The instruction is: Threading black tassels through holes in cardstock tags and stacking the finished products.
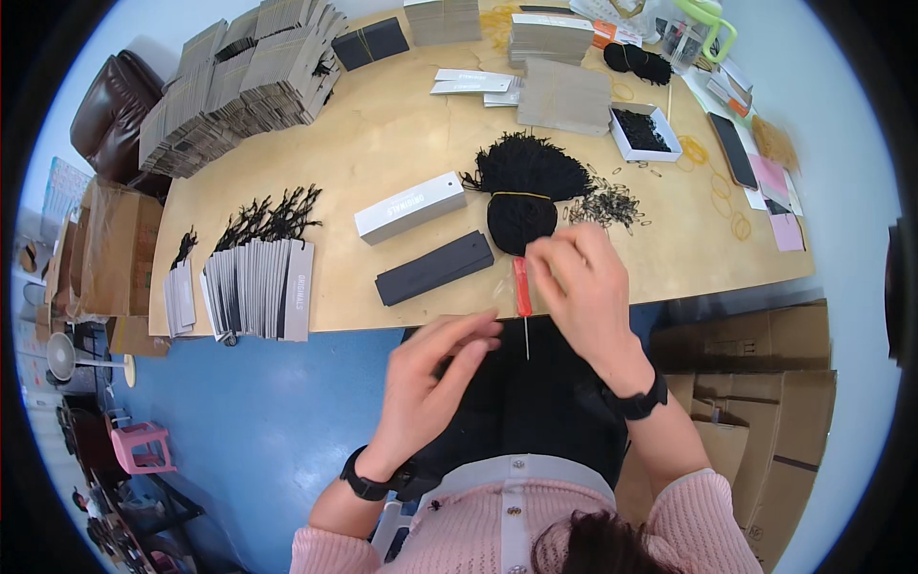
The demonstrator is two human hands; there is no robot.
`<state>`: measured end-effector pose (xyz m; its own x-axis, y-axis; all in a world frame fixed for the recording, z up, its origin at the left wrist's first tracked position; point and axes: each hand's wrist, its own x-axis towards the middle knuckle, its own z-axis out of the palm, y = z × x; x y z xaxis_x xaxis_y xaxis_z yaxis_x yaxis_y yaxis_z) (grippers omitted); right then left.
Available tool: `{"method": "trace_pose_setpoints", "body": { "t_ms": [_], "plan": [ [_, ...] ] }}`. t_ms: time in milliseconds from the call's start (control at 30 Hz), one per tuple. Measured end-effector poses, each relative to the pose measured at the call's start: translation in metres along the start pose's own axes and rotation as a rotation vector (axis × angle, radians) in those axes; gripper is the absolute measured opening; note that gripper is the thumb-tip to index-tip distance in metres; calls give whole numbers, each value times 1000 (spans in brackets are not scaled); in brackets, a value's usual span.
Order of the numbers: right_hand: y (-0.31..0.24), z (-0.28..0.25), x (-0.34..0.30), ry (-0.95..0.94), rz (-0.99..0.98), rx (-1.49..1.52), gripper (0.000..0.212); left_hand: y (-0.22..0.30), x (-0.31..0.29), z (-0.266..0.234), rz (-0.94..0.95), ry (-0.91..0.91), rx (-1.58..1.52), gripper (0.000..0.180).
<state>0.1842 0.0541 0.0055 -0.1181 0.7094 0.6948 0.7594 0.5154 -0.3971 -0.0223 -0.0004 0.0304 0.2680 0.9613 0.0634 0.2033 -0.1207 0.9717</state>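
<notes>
My left hand [427,368] is over the table's front edge, fingers loosely stretched and thumb apart, with nothing visible in it. My right hand [585,292] is raised near the edge, its thumb and fingertips pinched together; anything between them is too small to make out. Between the hands, a red-handled tool [521,287] with a thin metal shaft juts over the edge. Just beyond lies a banded bundle of black cords [526,182], beside scattered small metal clips [612,206]. A stack of white tags [409,209] and a stack of black tags [435,268] lie left of the bundle.
Corded tags [258,287] stand in a row at the table's left front. Large stacks of grey tags [258,72] rise at the far left. A white box [645,134] of black pieces, a phone [732,151] and rubber bands [722,196] sit on the right. Cardboard boxes [765,421] stand below right.
</notes>
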Motion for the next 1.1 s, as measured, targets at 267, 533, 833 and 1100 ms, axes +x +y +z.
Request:
{"method": "trace_pose_setpoints", "body": {
  "t_ms": [267, 533, 833, 1100],
  "plan": [
    [-51, -41, -43, -243, -231, 129, 23, -24, 40, 24, -558, -167, -948, 40],
    [-61, -52, -81, -343, -222, 206, 25, -29, 39, 16, -613, -145, -1000, 31],
    [-49, -57, -54, -184, 8, 232, 25, -23, 16, 22, -547, -121, -815, 27],
    [-36, -51, -41, -239, 47, 240, 19, -16, 1, 25, -495, -199, -670, 25]
  ]
}}
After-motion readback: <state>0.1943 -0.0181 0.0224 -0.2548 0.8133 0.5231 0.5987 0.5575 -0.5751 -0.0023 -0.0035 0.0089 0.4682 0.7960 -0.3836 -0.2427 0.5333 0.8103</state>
